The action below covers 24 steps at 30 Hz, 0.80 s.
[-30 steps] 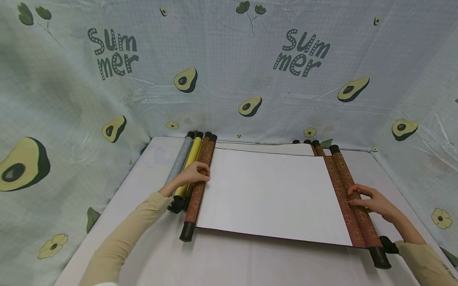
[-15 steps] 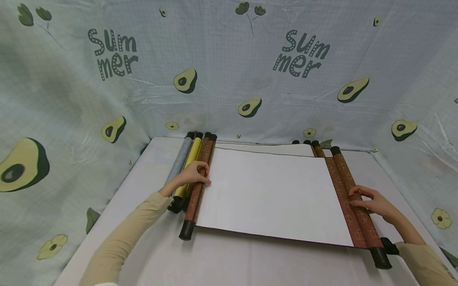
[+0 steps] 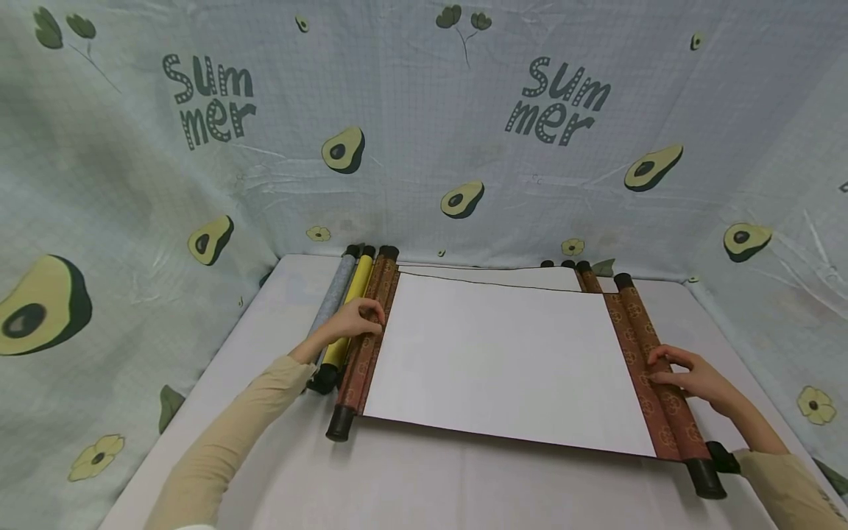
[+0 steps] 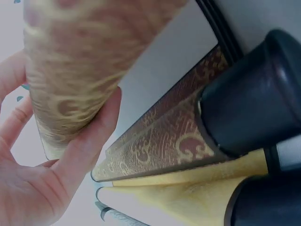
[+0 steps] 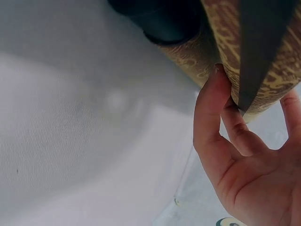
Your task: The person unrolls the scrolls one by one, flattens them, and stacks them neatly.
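A hanging scroll with brown patterned ends is stretched across the table, its blank white sheet [image 3: 503, 353] facing up. My left hand [image 3: 358, 320] grips its left roller [image 3: 351, 383], which has a black end knob. In the left wrist view, the thumb and fingers of the left hand [image 4: 42, 183] curl round that roller [image 4: 89, 52]. My right hand [image 3: 692, 377] grips the right roller [image 3: 669, 401] about halfway along. Seen from the right wrist, the thumb and fingers of the right hand [image 5: 258, 174] pinch the brown roll [image 5: 225, 37] from below.
A yellow roll [image 3: 360, 283] and a grey roll [image 3: 334, 291] lie left of the left roller. Another brown roll [image 4: 155, 146] lies below the held one in the left wrist view. Behind the scroll shows another white sheet [image 3: 490, 275]. A printed cloth [image 3: 411, 96] hangs behind the table.
The left hand has shifted slightly left with the left roller, and a brown border strip now shows between roller and white sheet. The right hand has barely moved.
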Each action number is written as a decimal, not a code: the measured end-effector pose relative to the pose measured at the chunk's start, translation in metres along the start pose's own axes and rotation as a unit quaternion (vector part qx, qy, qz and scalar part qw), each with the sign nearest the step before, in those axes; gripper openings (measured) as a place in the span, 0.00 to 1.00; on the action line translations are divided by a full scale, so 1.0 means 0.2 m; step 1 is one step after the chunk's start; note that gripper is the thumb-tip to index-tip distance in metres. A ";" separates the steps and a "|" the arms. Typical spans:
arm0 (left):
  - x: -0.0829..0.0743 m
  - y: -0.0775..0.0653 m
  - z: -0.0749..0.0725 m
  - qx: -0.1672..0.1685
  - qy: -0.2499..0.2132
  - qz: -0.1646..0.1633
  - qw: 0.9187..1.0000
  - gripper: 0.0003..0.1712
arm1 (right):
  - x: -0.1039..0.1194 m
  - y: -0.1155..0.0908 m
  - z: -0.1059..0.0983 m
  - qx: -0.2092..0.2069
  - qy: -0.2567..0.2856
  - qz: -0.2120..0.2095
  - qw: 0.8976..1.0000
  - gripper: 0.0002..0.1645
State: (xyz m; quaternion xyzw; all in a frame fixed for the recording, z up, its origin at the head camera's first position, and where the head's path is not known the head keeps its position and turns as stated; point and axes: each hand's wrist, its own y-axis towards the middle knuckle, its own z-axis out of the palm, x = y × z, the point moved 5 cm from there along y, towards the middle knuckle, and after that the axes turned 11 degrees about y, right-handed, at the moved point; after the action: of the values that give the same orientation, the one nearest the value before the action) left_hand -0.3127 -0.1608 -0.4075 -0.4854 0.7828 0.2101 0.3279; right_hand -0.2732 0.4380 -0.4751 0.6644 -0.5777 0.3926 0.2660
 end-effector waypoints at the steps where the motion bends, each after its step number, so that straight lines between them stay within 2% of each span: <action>1: 0.00 0.00 0.00 -0.001 0.001 -0.005 1.000 0.05 | 0.01 -0.01 0.00 -0.001 -0.003 0.000 1.000 0.39; 6: 0.02 0.00 -0.01 -0.006 0.006 -0.014 1.000 0.04 | 0.17 -0.08 0.04 0.001 -0.030 0.011 1.000 0.28; 11: 0.04 0.00 -0.02 -0.019 0.009 -0.014 1.000 0.10 | 0.31 -0.13 0.08 0.014 -0.038 0.015 0.999 0.25; 16: 0.05 0.00 -0.04 -0.022 0.005 -0.016 1.000 0.14 | 0.32 -0.16 0.08 0.016 -0.043 0.027 0.999 0.25; 24: 0.05 0.00 -0.05 -0.028 -0.015 -0.010 0.999 0.11 | 0.30 -0.16 0.07 0.015 -0.034 0.022 0.999 0.25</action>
State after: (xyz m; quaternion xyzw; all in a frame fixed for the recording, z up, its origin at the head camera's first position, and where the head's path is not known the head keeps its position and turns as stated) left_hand -0.3192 -0.1730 -0.4076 -0.4989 0.7666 0.2359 0.3283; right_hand -0.2380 0.3988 -0.4305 0.6682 -0.5953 0.3840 0.2272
